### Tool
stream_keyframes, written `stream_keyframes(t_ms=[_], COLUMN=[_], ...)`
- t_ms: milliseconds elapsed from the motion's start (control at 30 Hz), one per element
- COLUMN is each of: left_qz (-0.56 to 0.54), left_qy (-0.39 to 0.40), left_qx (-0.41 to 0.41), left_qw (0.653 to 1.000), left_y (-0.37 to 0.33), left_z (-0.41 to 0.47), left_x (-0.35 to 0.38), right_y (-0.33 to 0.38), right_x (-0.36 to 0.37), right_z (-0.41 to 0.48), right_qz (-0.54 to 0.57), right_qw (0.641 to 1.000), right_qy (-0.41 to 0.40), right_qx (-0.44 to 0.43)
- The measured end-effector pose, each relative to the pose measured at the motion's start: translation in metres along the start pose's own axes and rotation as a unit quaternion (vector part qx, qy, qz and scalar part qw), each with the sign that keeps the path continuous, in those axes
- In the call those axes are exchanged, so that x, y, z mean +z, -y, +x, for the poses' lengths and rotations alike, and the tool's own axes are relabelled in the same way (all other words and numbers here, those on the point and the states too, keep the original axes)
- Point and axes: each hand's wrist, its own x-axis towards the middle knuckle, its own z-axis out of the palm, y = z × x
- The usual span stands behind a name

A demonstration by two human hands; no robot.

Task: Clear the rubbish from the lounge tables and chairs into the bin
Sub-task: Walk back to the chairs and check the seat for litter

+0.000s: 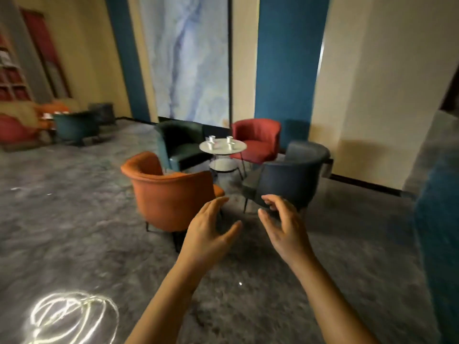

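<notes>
Fingers (216, 203) loose, empty on my left hand (208, 234) and right hand (285, 230); held forward, likely readying for cups (229, 139) on round table (224, 151), well apart.

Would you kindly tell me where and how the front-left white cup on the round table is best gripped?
Probably round its side wall: the white cup appears to stand upright near the round table's left edge, apart from the other cups. Come through the gap between the orange chair and the dark blue chair, using the empty left hand.
</notes>
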Motion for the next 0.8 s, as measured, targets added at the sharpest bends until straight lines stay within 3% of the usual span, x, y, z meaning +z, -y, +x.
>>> stream_keyframes(t_ms=[200,433,800], left_qz=[0.119,0.247,0.351], left_qy=[-0.117,-0.237,-0.338], left_qx=[-0.065,-0.123,-0.208], left_qw=[0.984,0.932,0.848], left_y=[0.101,0.188,0.357], left_z=[0.022,0.038,0.113], left_x=[-0.164,-0.323,-0.456], right_y=[0.12,0.237,0.297], right_x=[0.163,0.325,0.579], right_z=[0.084,0.142,0.258], right_qz=[0.096,0.193,0.214], right_qw=[0.985,0.939,0.885], right_qy=[0.099,0.195,0.261], right_qx=[-0.107,-0.208,-0.321])
